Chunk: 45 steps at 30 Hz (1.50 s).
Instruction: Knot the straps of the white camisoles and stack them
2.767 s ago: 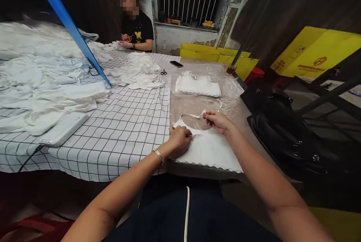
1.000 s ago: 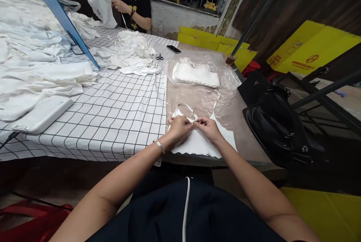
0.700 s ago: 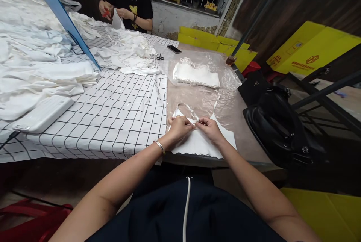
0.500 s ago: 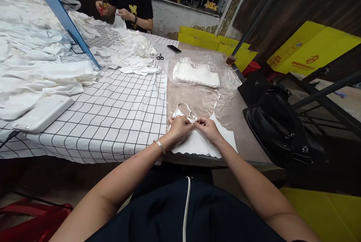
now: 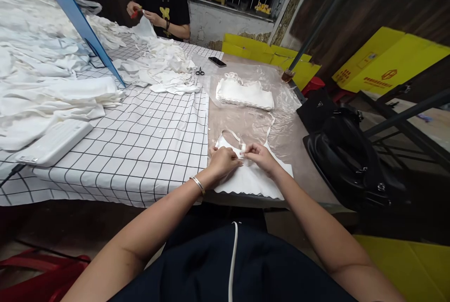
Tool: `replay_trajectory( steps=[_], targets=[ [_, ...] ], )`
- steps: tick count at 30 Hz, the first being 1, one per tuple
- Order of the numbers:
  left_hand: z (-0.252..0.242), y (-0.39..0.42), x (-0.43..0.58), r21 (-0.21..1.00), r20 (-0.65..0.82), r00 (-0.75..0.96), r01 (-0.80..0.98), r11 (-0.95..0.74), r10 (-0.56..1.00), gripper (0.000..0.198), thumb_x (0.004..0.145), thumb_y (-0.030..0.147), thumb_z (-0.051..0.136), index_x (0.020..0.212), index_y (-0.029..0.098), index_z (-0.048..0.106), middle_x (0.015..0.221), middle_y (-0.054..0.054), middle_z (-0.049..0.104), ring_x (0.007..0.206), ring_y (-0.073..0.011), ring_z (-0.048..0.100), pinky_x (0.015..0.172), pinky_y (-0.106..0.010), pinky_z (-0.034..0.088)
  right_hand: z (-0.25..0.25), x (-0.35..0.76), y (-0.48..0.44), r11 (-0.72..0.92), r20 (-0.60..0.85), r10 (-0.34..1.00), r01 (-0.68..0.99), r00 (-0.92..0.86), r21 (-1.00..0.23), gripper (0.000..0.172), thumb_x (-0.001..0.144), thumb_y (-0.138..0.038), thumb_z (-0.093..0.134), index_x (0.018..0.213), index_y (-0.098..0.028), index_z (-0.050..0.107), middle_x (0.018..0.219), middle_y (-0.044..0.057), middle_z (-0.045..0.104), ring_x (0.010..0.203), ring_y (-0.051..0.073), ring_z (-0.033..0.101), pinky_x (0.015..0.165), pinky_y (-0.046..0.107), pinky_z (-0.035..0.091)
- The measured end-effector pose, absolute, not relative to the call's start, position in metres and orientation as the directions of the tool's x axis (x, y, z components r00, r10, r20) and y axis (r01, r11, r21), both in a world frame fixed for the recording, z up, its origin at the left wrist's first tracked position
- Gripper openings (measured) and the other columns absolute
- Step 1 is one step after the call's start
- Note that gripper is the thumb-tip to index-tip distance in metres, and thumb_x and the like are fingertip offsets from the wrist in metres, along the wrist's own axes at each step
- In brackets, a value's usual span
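A white strappy camisole top [image 5: 258, 182] with a wavy hem lies flat at the table's front edge, in front of me. My left hand [image 5: 224, 163] is closed on its upper front, the fingertips pinching the fabric near the neckline. The fingers of my right hand [image 5: 260, 156] are pinched together at the end of a looped shoulder strap [image 5: 230, 133], where a small white piece shows; its kind is too small to tell. The other strap [image 5: 270, 126] lies loose beyond my right hand. Behind it a stack of folded white tops [image 5: 244, 93] rests on clear plastic.
White garments heap on the checked cloth [image 5: 158, 128] at left, beside a white power bank [image 5: 56, 142]. Black thread snips [image 5: 199, 71] and a phone [image 5: 217, 61] lie farther back. A black bag [image 5: 344, 156] sits at right. Across the table, a person [image 5: 163, 6] handles white cloth with red-handled scissors.
My right hand has drawn slightly apart from my left, lifting the strap end. The camisole's hem has spread a little. Across the table, the person's hands have come closer together.
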<state>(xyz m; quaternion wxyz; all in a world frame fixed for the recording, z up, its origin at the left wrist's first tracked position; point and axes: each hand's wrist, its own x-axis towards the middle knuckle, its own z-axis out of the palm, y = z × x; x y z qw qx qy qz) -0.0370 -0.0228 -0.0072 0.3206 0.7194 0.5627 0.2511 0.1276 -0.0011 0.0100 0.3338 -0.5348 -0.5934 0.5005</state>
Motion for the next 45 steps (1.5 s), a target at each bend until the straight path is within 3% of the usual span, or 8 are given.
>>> replay_trajectory(
  steps=[5,14,23,26,30,36,40,45],
  targets=[
    [0.004,-0.018,-0.050,0.633,-0.081,0.422,0.721,-0.281,0.903,0.020,0.080,0.034,0.069,0.068,0.017,0.066,0.063,0.000,0.062,0.072,-0.0180,0.055,0.100,-0.048,0.021,0.036,0.107,0.037,-0.469,-0.399,0.836,-0.113,-0.377,-0.876,0.021,0.066,-0.021,0.065,0.080,-0.022,0.048,0.082,0.006,0.071,0.081,0.023,0.067,0.076,0.037,0.051],
    [0.034,0.005,-0.102,0.609,-0.381,0.540,0.757,-0.236,0.751,0.033,0.066,0.040,0.075,0.054,0.020,0.051,0.054,0.002,0.052,0.054,-0.0138,0.044,0.061,-0.028,0.033,0.031,0.064,0.110,-0.434,-0.406,0.846,-0.005,-0.346,-0.901,0.032,0.067,-0.010,0.066,0.084,-0.023,0.043,0.079,0.001,0.069,0.067,0.014,0.063,0.063,0.028,0.049],
    [0.032,-0.022,-0.124,0.580,-0.234,0.404,0.788,-0.207,0.885,0.048,0.079,0.039,0.063,0.124,0.022,0.057,0.092,-0.005,0.069,0.091,-0.0246,0.060,0.096,-0.043,0.033,0.031,0.078,0.084,-0.024,-0.068,0.991,0.356,-0.112,-0.934,0.021,0.070,-0.016,0.063,0.085,-0.024,0.050,0.062,-0.006,0.054,0.056,0.015,0.050,0.060,0.028,0.041],
    [0.033,-0.023,-0.142,0.669,-0.322,0.454,0.730,-0.140,0.831,0.062,0.073,0.036,0.067,0.133,0.027,0.053,0.099,-0.004,0.067,0.095,-0.0237,0.059,0.088,-0.035,0.041,0.024,0.107,0.032,0.351,0.264,0.936,0.541,-0.235,-0.764,0.009,0.082,-0.028,0.058,0.089,-0.024,0.054,0.080,0.002,0.061,0.073,0.019,0.057,0.071,0.033,0.044],
    [0.034,-0.016,-0.153,0.663,-0.343,0.435,0.740,-0.114,0.833,0.056,0.074,0.031,0.066,0.129,0.026,0.056,0.106,-0.005,0.067,0.095,-0.0241,0.062,0.080,-0.031,0.048,-0.012,0.147,-0.042,0.502,0.323,0.865,0.650,-0.384,-0.571,0.013,0.084,-0.028,0.060,0.097,-0.026,0.059,0.096,0.007,0.065,0.092,0.026,0.058,0.082,0.040,0.045],
    [0.015,-0.021,-0.090,0.255,0.070,0.572,0.782,-0.569,0.817,0.061,0.082,0.038,0.065,0.139,0.024,0.048,0.144,-0.015,0.048,0.133,-0.0356,0.042,0.111,-0.059,0.025,-0.018,0.199,0.001,0.210,0.421,0.901,0.742,0.107,-0.637,0.016,0.084,-0.036,0.053,0.074,-0.024,0.055,0.077,0.007,0.063,0.075,0.023,0.058,0.069,0.035,0.045],
    [-0.011,-0.038,-0.028,0.278,0.059,0.899,0.404,-0.872,0.435,0.079,0.085,0.072,0.042,0.148,0.024,0.036,0.153,-0.012,0.036,0.143,-0.0330,0.028,0.116,-0.057,0.017,0.006,0.210,0.087,-0.084,0.201,0.947,0.801,0.249,-0.592,0.038,0.076,-0.051,0.060,0.054,-0.024,0.046,0.053,0.000,0.054,0.054,0.017,0.050,0.053,0.028,0.034],
    [-0.034,-0.046,-0.004,0.271,-0.020,0.945,0.320,-0.908,0.327,0.068,0.096,0.054,0.036,0.153,0.020,0.021,0.156,-0.009,0.026,0.145,-0.0313,0.025,0.116,-0.056,0.018,0.017,0.178,0.119,-0.113,-0.105,0.992,0.835,0.067,-0.538,0.042,0.057,-0.053,0.080,0.050,-0.022,0.051,0.052,0.001,0.057,0.049,0.015,0.048,0.051,0.028,0.027]
  ],
)
